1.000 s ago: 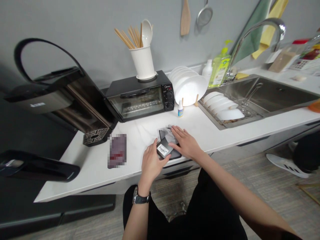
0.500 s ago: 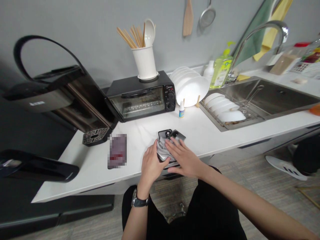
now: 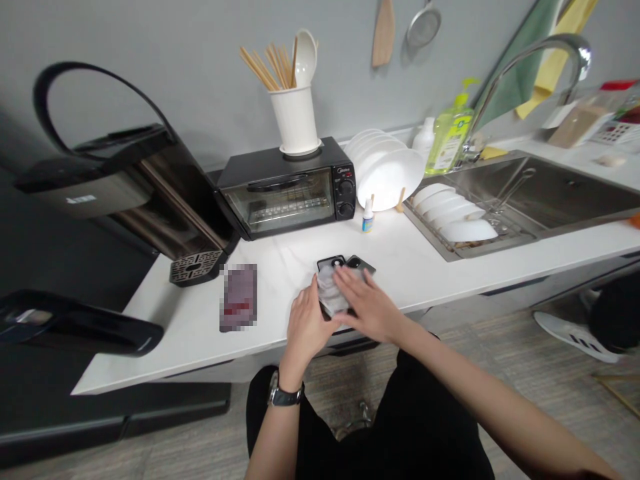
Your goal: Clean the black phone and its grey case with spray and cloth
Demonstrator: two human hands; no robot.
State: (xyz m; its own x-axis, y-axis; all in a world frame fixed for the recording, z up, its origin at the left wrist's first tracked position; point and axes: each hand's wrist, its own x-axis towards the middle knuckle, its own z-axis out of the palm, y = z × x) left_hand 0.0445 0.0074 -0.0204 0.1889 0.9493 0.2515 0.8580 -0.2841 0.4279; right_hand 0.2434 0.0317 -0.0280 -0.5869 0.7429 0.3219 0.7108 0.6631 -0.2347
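My left hand is closed around the left side and near edge of a dark phone, which lies at the counter's front edge. A thin, crumpled grey cloth covers most of its back; the camera part shows at the far end. With its fingers pressed onto the cloth, my right hand lies over the phone and is slightly blurred. A second dark grey phone sticks out just beyond my right fingers, partly hidden. Farther back on the counter stands a small white spray bottle with a blue label.
A pixelated purple item lies on the left near a black drink machine. Behind are a toaster oven and racked white plates. To the right is a sink with white bowls.
My right hand has shifted slightly on the cloth, and its thumb has come in beside my left thumb. The cloth has shifted a little over the phone. My view has moved slightly.
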